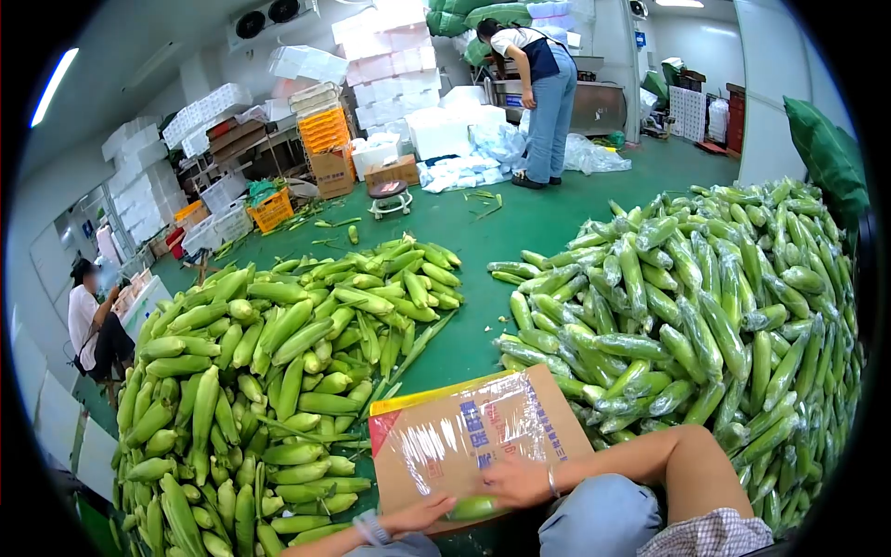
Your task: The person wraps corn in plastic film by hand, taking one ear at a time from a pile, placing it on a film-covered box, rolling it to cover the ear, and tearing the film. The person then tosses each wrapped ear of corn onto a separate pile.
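A green corn cob (473, 507) lies at the near edge of a flat cardboard piece (418, 450), between my two hands. My right hand (516, 481) is closed over its right end, blurred by motion. At the cob's left end is my left hand (422, 512), its fingers pointing toward the cob; whether they grip it is unclear. Clear plastic film shines on the cardboard. Left of the cardboard is a big pile of unwrapped green corn (302, 395). To the right rises a pile of corn wrapped in clear plastic (668, 316).
A person (543, 84) bends over near white foam boxes (445, 133) at the back. Another person (88, 320) sits at far left. Orange crates (271, 211) and a small wheeled stool (389, 197) stand behind the left pile. Stray husks lie on the green floor (408, 218).
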The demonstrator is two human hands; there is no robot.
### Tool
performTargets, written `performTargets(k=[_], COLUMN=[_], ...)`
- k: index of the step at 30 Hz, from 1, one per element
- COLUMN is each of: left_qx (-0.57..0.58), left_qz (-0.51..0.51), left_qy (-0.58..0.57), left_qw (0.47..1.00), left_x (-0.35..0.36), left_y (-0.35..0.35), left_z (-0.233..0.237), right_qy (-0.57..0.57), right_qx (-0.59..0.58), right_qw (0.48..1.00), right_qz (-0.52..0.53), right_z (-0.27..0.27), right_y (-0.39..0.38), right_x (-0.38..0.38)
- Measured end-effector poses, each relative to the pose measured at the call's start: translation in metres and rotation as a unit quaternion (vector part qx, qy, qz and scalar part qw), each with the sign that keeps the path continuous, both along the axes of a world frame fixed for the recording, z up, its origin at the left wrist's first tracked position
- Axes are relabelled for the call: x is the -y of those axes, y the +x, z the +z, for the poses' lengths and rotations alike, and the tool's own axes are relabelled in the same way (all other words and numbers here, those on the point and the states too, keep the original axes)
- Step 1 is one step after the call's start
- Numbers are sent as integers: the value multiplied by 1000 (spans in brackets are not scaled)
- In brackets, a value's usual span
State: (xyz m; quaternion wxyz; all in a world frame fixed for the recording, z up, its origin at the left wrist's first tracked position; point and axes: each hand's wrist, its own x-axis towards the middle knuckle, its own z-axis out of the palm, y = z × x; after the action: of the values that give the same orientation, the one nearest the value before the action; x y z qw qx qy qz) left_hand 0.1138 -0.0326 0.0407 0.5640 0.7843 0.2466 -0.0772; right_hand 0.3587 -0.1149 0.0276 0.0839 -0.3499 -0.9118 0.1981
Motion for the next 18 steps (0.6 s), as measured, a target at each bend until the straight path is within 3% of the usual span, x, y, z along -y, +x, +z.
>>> performTargets(k=[1, 2, 3, 4, 6, 7, 9, 11, 12, 14, 15, 17, 18], left_qx=[-20, -46, -71, -73, -10, -14, -33, -132, -135, 8, 7, -36, 31], left_qz=[-68, -61, -53, -51, -55, -54, -5, 8, 6, 54, 54, -45, -133], left_qy=[124, 347, 551, 551, 617, 619, 729, 551, 551, 542, 543, 272, 255], left_qw=[990, 935, 830, 830, 785, 783, 684, 824, 824, 839, 838, 961, 957], left_x=[-7, -2, 7, 14, 23, 23, 12, -27, -51, -87, -91, -85, -86], left_y=[17, 28, 41, 55, 79, 86, 101, 122, 129, 134, 131, 130, 121], left_z=[0, 2, 18, 31, 49, 43, 20, 13, -1, -13, -12, 12, -29], right_qy=[119, 237, 212, 185, 239, 187, 132, -14, -15, -146, -122, -113, -105], right_qx=[33, 64, 94, 123, 144, 130, 118, 147, 145, 229, 213, 201, 189], right_qw=[991, 965, 961, 954, 925, 927, 926, 902, 902, 902, 902, 900, 897], right_qz=[-47, -93, -148, -202, -258, -299, -334, -407, -406, -335, -355, -370, -384], right_z=[-2, -3, -1, 2, -3, 11, 36, 45, 40, 30, 24, 16, 14], right_y=[5, 10, 11, 13, 21, 22, 25, 28, 30, 34, 34, 36, 37], right_x=[-18, -36, -54, -74, -118, -135, -164, -185, -189, -198, -199, -198, -198])
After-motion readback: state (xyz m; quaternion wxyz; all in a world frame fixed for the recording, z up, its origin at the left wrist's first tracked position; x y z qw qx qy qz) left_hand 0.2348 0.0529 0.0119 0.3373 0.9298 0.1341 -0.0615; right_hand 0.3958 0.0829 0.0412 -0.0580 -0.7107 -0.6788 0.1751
